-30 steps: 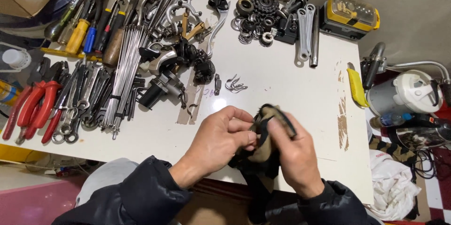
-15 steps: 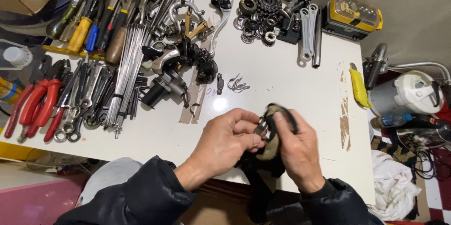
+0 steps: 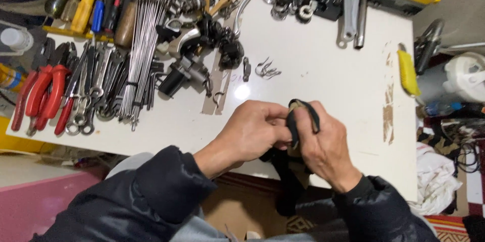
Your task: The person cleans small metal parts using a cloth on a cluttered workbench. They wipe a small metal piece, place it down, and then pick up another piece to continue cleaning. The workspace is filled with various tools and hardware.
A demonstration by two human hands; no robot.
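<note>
- My left hand (image 3: 252, 131): fingers closed, pinching the black strap (image 3: 302, 121) from the left.
- My right hand (image 3: 323, 143): fingers curled around the same strap, which loops over them.
- Strap: held above the white table (image 3: 323, 70) near its front edge, with small metal hooks (image 3: 266, 69) beyond.

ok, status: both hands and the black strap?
Left hand and right hand both gripping the black strap above the white table edge. Small hooks beyond, clear of hands.
</note>
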